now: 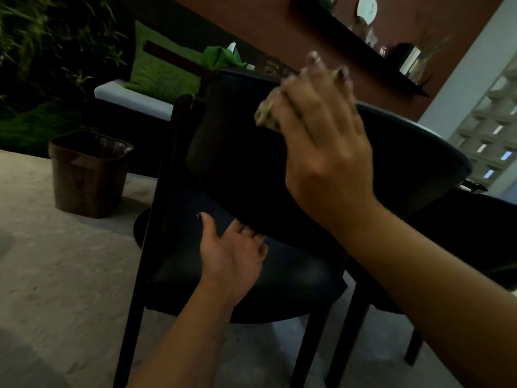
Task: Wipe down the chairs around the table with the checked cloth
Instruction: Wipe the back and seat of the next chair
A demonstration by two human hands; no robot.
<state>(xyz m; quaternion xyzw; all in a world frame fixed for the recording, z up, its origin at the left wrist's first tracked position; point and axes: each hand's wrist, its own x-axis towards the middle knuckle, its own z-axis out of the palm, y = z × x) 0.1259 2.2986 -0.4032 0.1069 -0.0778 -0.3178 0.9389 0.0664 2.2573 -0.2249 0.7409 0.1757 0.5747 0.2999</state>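
Right hand: the right hand [321, 135] is blurred; its fingers lie over the bunched, pale checked cloth [267, 114] and press it against the top of the curved backrest of the dark wooden chair [243, 169].
Left hand: the left hand [232, 256] is spread fairly wide, thumb out, fingertips tucked under the lower edge of the backrest, above the dark padded seat.
Cloth: crumpled, sticking out to the left of the right hand's fingers; its pattern is too blurred to read.
Table: a dark round table [436, 147] stands just behind the chair.
Surroundings: a brown square waste bin [89, 175] stands on the pale floor to the left; green cushions [156, 68] rest on a white bench beyond; a dark wall shelf [363, 46] carries small ornaments.
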